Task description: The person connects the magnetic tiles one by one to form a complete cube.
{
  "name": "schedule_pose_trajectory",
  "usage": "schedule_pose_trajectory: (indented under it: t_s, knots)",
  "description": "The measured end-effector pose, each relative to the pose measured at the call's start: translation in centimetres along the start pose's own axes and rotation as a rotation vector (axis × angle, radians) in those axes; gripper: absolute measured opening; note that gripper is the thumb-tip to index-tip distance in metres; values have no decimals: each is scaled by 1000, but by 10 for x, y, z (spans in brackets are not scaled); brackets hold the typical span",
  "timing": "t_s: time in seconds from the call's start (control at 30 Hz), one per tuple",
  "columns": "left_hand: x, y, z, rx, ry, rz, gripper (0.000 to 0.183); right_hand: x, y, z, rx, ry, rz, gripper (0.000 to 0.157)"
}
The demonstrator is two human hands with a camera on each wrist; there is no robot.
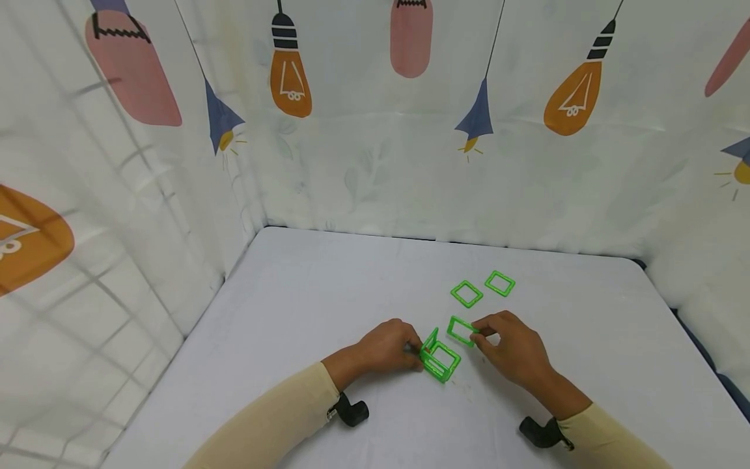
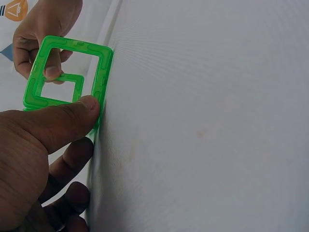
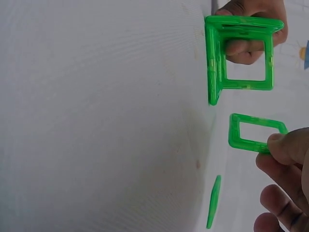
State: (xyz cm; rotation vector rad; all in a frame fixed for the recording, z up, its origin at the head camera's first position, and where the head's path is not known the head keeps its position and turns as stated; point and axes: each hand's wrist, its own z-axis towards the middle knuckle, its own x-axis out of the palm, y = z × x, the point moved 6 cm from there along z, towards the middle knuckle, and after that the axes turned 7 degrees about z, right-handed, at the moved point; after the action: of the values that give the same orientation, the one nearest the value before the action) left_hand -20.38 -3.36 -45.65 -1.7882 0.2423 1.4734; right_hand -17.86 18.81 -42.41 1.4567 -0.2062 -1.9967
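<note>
My left hand [image 1: 387,346] pinches a small structure of joined green magnetic tiles [image 3: 211,65]. These are hollow square frames: one lies along the tabletop, and others stand up from it at right angles. In the left wrist view the thumb presses against an upright frame. My right hand [image 1: 517,346] holds a single green square tile [image 3: 234,133] between thumb and fingertips, its other fingers loosely bent. That tile is tilted, raised over the table just right of the structure, with a gap between them.
Two loose green tiles, a nearer one [image 1: 459,300] and a farther one [image 1: 495,290], lie flat beyond my right hand. The table [image 1: 328,280] has a white cover. Behind it hangs a white curtain [image 1: 375,163] printed with lamps, which also closes off the left side.
</note>
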Motion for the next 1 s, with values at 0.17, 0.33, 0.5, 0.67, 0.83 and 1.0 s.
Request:
schedule_pose_trajectory:
  t_s: [0.17,0.33,0.5,0.67,0.83,1.0]
  knots:
    - [0,0,0,-1,-1,3,21,3,1,0,5,15,4,23]
    - [0,0,0,2,-3,9,21,7,2,-1,14,31,1,23]
    - [0,-1,0,0,-3,3,21,10,1,-1,36,52,12,22]
    - [1,-1,0,-2,1,-4,20,14,2,-3,55,72,27,21]
    - [-1,-2,0,-6,4,2,21,16,4,-4,38,77,35,21]
    - [-1,-1,1,-9,5,6,21,16,7,-4,17,80,41,21]
